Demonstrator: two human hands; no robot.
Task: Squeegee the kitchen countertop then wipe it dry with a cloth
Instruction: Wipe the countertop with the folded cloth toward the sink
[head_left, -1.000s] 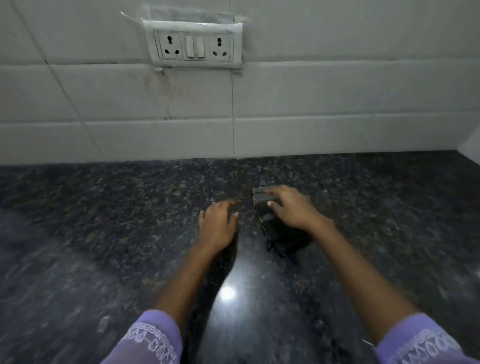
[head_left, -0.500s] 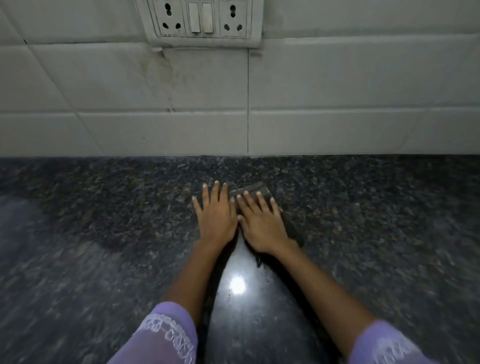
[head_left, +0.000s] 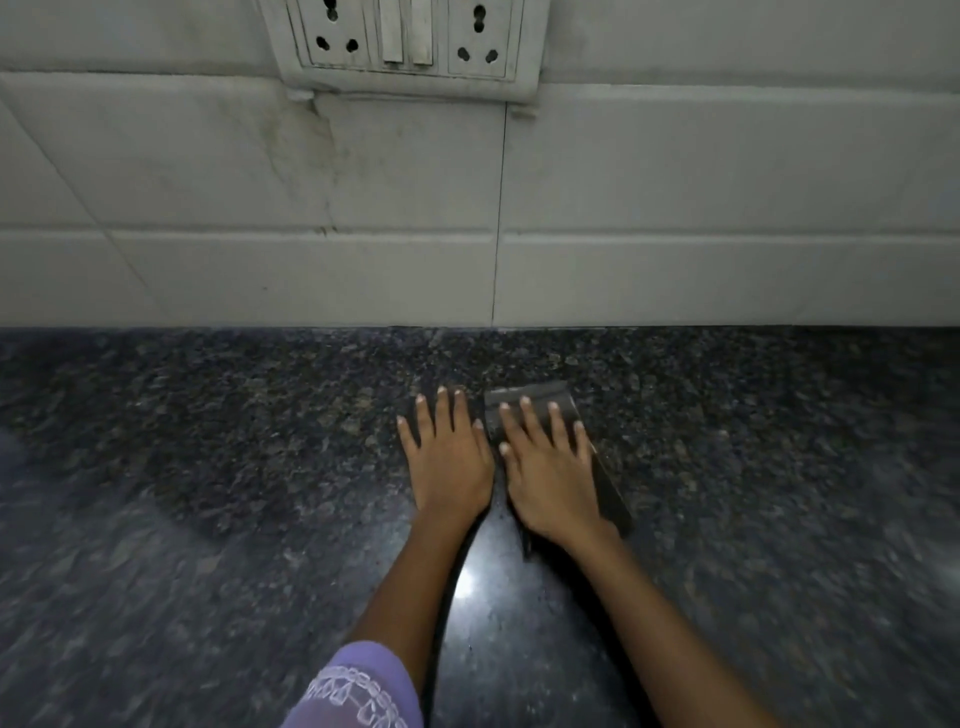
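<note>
Below the double socket plate (head_left: 410, 44) on the white tiled wall (head_left: 675, 208), both hands lie flat on the dark speckled granite countertop (head_left: 208, 467). Relative to that socket plate, the left hand (head_left: 449, 462) sits almost straight beneath it, palm down on the bare stone, its fingers (head_left: 445, 410) extended and held close together, with only slight gaps between them and the thumb lying a little apart on the outer side. It holds nothing and only touches the stone.

Slightly to the right of the plate's centre line, the right hand (head_left: 553, 473) presses palm down on a dark grey folded cloth (head_left: 545, 397). Its fingers (head_left: 530, 421) are stretched out straight and mildly fanned, all four resting on the fabric, the thumb tucked toward the left hand. Nothing is pinched; the hand lies flat on top.

The cloth lies flat on the countertop under the right hand. Its far edge shows past the fingertips, toward the wall, and a strip of it runs along the little-finger side down to the wrist. The two hands lie just beside one another, thumbs nearly touching. The left hand is off the cloth, as far as can be told.

A lilac sleeve (head_left: 363, 686) with white embroidery covers the left forearm, and a bright glint of light shows on the stone between the forearms.
</note>
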